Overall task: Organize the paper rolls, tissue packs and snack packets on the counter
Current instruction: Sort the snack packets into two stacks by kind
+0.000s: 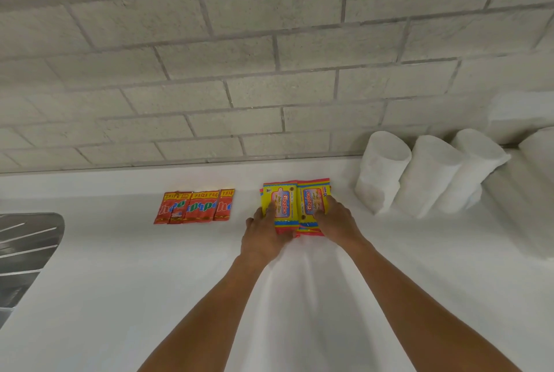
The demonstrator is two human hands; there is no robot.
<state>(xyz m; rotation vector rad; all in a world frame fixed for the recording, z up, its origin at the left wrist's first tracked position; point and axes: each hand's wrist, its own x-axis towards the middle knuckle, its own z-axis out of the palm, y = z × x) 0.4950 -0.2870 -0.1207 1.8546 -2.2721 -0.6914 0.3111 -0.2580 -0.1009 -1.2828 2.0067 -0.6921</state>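
Two yellow and red Giggles packs (283, 200) lie side by side on the white counter (120, 266), with more packs seemingly stacked beneath them. My left hand (262, 236) grips the left pack's lower left edge. My right hand (337, 218) holds the right Giggles pack (311, 200) at its right side. Left of them, several red snack packets (195, 206) lie in an overlapping row. White paper rolls (425, 173) lean in a row at the right against the wall.
A grey brick wall (239, 56) rises directly behind the counter. A metal sink drainboard (24, 242) sits at the left edge. More white rolls (527, 161) continue to the far right.
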